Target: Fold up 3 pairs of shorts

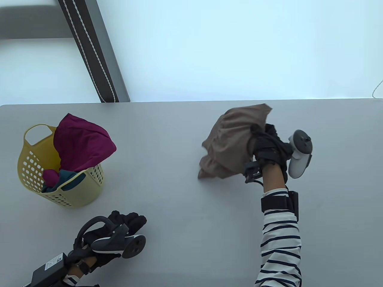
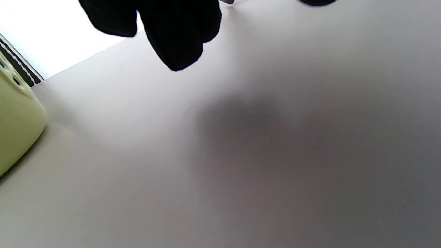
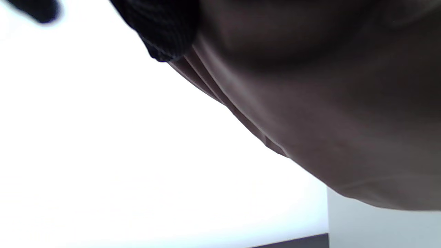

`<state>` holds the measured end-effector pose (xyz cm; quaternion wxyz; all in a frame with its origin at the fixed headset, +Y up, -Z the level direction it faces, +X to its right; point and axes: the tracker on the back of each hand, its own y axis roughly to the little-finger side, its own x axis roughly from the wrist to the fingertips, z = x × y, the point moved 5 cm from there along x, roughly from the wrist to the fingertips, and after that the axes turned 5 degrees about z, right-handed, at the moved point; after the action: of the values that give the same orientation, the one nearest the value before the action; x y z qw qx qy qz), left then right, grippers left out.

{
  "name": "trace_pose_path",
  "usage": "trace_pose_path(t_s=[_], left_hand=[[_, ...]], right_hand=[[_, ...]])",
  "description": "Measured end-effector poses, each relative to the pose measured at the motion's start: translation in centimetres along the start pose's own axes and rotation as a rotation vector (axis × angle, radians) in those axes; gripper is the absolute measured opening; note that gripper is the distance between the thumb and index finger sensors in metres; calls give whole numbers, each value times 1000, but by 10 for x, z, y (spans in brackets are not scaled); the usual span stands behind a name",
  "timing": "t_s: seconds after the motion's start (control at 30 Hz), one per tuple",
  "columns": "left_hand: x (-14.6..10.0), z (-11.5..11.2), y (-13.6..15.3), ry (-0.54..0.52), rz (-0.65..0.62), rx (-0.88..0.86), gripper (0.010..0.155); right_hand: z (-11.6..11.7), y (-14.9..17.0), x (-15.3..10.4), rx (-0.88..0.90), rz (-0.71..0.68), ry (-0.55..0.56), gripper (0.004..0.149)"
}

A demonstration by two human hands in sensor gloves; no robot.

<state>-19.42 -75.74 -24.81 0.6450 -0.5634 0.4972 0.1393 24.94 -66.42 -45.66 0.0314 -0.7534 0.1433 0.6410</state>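
Fingers of her right hand clutch the bunched brown shorts, left hand loosely curled, empty; she should spread them flat first.

The table view looks straight down from high above the flat grey desk. The left wrist view sits low and close over that desk, sharing the perforated yellow plastic basket. The right wrist view faces up, very near the bunched taupe fabric shorts.
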Motion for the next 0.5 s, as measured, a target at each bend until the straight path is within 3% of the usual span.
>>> trace_pose_path(t_s=[0.13,0.23,0.3,0.4,0.5], left_hand=[[0,0,0,-6,2,3,75],[0,0,0,-2,2,2,76],[0,-1,-1,5,0,3,76],[0,0,-1,8,2,6,76],[1,0,0,9,6,4,76]], right_hand=[[-61,8,2,87,-21,113,46],[-107,30,-3,-25,81,276,59],[-140,58,-14,-254,283,465,79],[-163,79,-28,-537,459,599,85],[-166,90,-27,-598,490,536,86]])
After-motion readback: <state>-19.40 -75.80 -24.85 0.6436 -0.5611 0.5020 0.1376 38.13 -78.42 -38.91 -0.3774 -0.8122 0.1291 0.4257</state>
